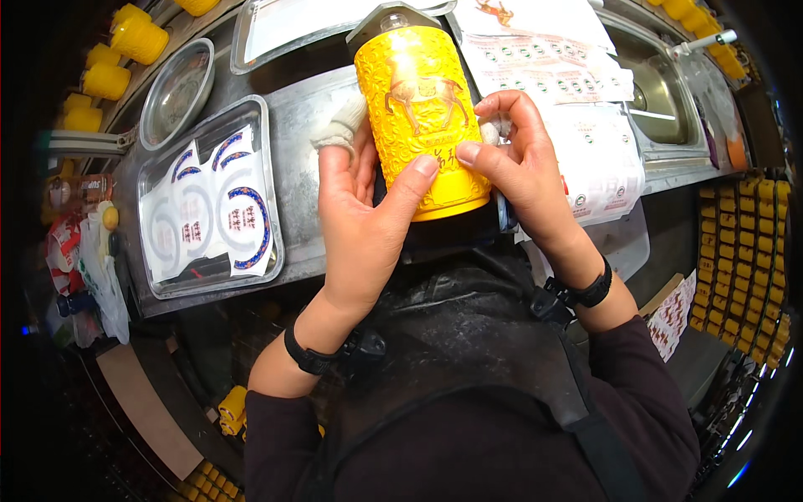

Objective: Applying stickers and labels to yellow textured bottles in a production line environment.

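Between my two hands is a yellow embossed bottle, tilted with its clear neck at the far end. A gold and brown four-legged animal picture is on its front, with dark brushed characters below. My left hand grips the left side, thumb on the front near the base; white wrapping covers some of its fingers. My right hand holds the right side, its thumb tip touching the front near the dark characters. The fingers behind the bottle are partly hidden.
On the metal bench, a clear tray at left holds decal sheets. A bowl stands behind it. Printed sheets lie at right, beside a sink with a tap. Many yellow bottles fill racks at right.
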